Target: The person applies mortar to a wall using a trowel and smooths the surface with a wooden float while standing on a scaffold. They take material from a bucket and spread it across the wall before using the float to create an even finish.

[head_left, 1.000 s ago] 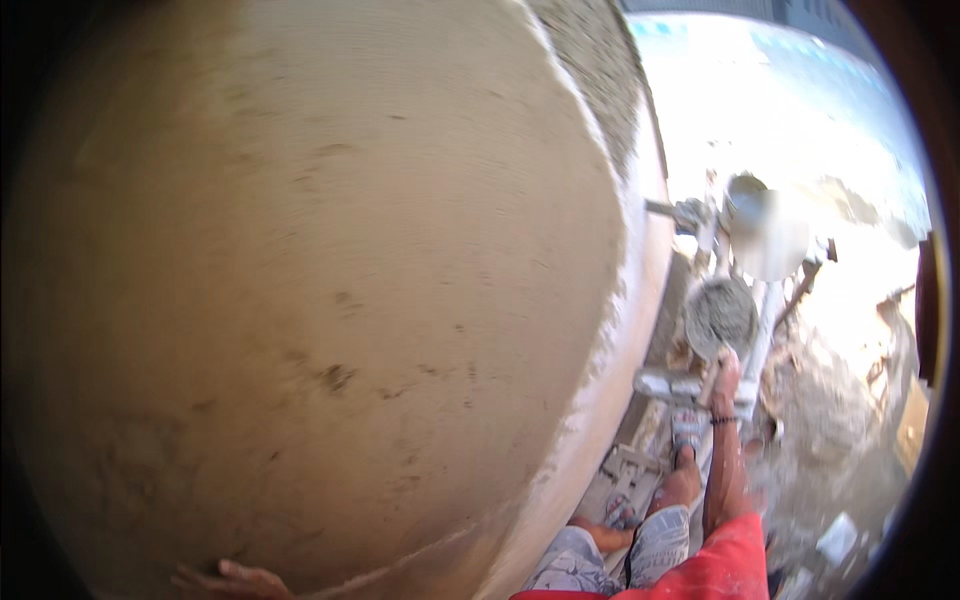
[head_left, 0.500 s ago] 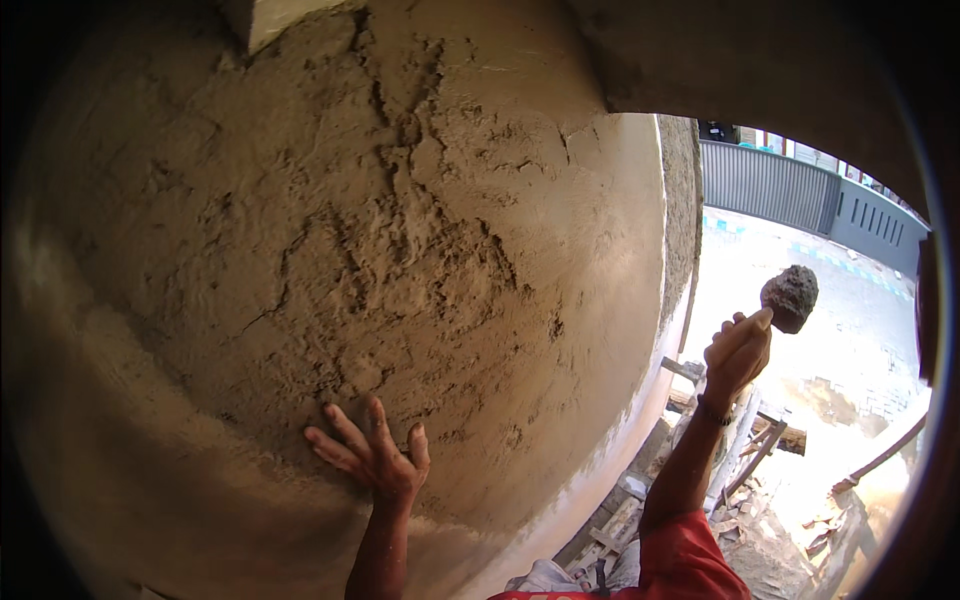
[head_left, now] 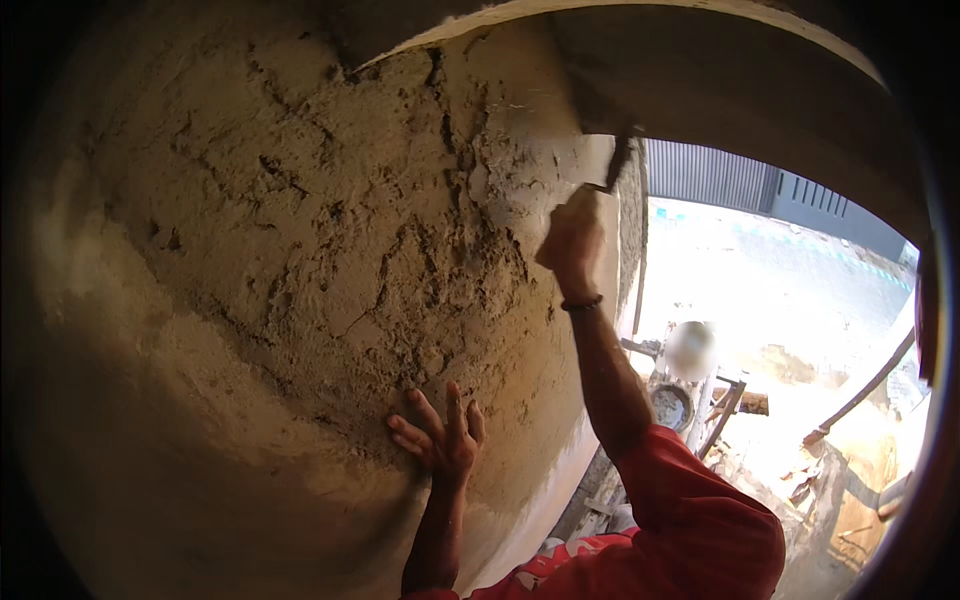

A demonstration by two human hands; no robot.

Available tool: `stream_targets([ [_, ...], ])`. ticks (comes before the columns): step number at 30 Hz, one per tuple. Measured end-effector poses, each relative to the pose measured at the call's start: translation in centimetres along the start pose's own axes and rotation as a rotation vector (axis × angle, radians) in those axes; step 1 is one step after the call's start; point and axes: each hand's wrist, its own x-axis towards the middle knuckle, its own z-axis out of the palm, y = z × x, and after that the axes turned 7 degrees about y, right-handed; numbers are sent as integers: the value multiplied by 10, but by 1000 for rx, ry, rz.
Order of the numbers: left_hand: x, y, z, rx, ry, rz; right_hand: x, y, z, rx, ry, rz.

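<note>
Gripping trowel (head_left: 619,163) — closed right hand (head_left: 577,235).

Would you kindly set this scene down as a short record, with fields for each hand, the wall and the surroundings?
Left hand: open, fingers spread, at the wall's lower part; firm contact cannot be told
Right hand: closed around a dark, flat-bladed trowel, blade pointing up
Wall: brown, rough and cracked plaster, smoother lower down
Clothing: red cloth sleeve, dark beaded-looking bracelet on the right wrist
Surroundings: round grey container below; grey ribbed fence beyond
</note>
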Motion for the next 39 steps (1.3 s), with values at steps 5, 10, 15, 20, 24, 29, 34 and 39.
stream_targets([
  [5, 0, -9, 1, -71, 41, 16, -46, -122, -7, 397, -67, -262],
  [10, -2, -7, 2, -87, 31, -9, -28, -104, -33, 731, -93, -200],
  [15, 1, -9, 1, -29, 37, 2, -28, -12, -73, 1098, -343, 545],
  [20, 1, -6, 0, 31, 25, 11, -46, 70, -32, 1513, -397, 1124],
  [24, -1, -10, 0, 30, 9, 1, -39, 19, 0, 1669, -519, 1215],
  [29, 3, -8, -2, -2, 9, -14, 8, -76, -11, 1567, -521, 1115],
  [34, 2, -10, -4, -28, 7, -3, 34, -134, -16, 1430, -492, 1017],
  [39, 4, -8, -5, -47, 12, 18, 58, -140, 39, 937, -472, 181],
])
